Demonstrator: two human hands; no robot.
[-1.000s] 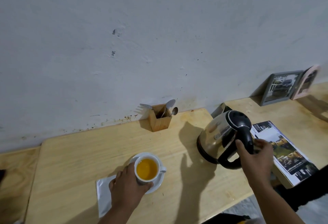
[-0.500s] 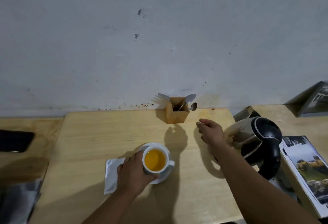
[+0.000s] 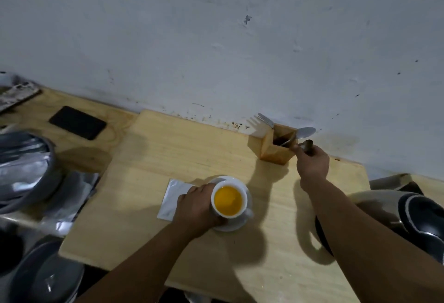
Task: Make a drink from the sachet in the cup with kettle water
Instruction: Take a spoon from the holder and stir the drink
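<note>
The sachet, flat and silvery, is seen lying on the table just left of the cup, partly hidden under the left hand; it is judged light, limp and already spent. The cup, white and filled nearly to the rim with orange drink, is stood on a saucer and is judged smooth, breakable and easily spilled, so it is best steadied low on its wall, not at the rim. That is how it is held: the left hand is curled around the side of the cup away from its handle, forearm low over the table. Up and right of the cup, the right hand is stretched to the wooden holder against the wall, its fingers pinched on a small spoon, a stiff, light thing best taken by the stem. Far right of the cup, the kettle is set down.
</note>
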